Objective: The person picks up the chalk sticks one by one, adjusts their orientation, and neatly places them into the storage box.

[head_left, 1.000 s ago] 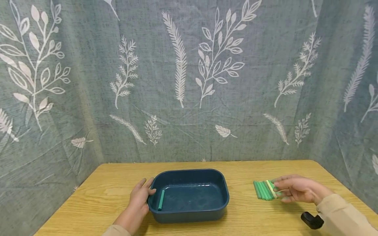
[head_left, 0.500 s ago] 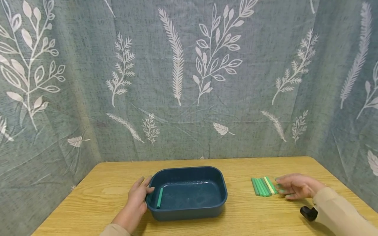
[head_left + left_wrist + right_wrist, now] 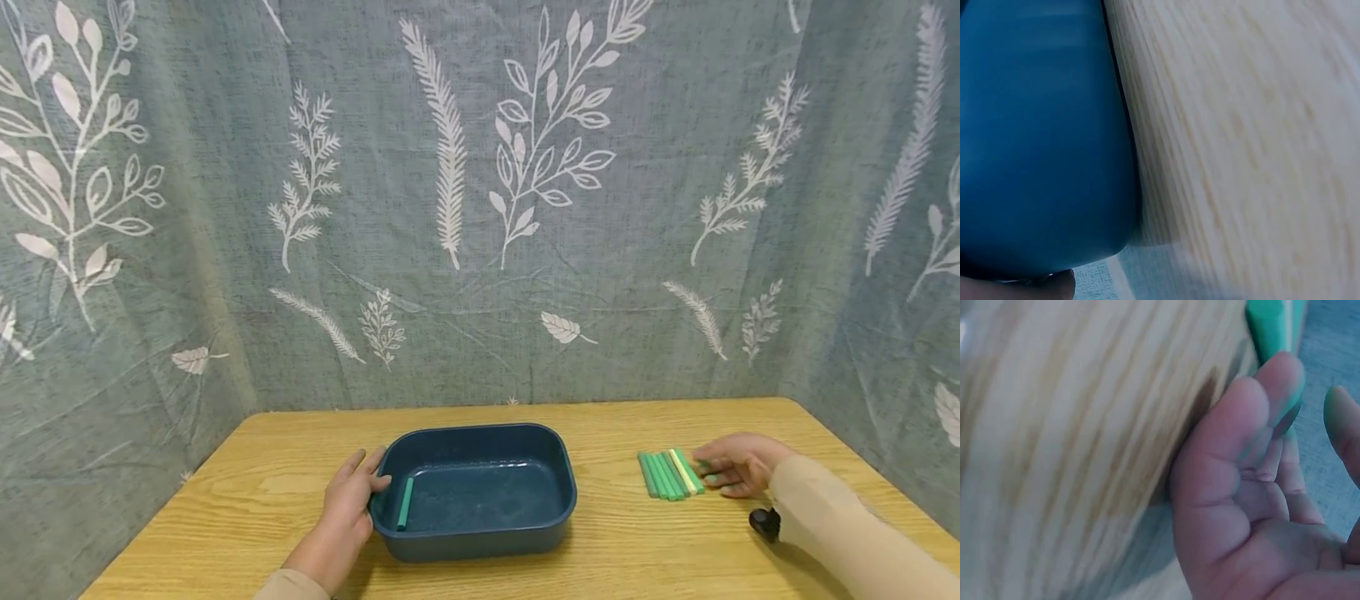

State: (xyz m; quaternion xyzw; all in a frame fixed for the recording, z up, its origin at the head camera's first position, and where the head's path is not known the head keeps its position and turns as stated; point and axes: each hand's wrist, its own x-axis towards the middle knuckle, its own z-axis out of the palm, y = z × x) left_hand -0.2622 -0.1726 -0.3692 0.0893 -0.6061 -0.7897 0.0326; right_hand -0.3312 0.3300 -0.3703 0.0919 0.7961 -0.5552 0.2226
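Note:
My left hand grips the left end of a dark blue rectangular basin, thumb over the rim and other fingers along the outer wall. In the left wrist view, a finger lies at the corner of the basin. One green stick lies inside, near the basin's left wall. On the right, a row of slim sticks, several green and one pale yellow, lies side by side on the table. My right hand is beside the row, fingers loosely bent and thumb apart. Its fingertips are right at the nearest green stick.
The light wood table has its back edge close to a grey-green curtain with white leaf prints, which also hangs at both sides. A small black device shows at my right wrist, beside the beige sleeve.
My right hand has drawn back from over the row, uncovering the rightmost green stick, then shifted slightly left. The head view has tilted a little. My left hand keeps its place on the basin.

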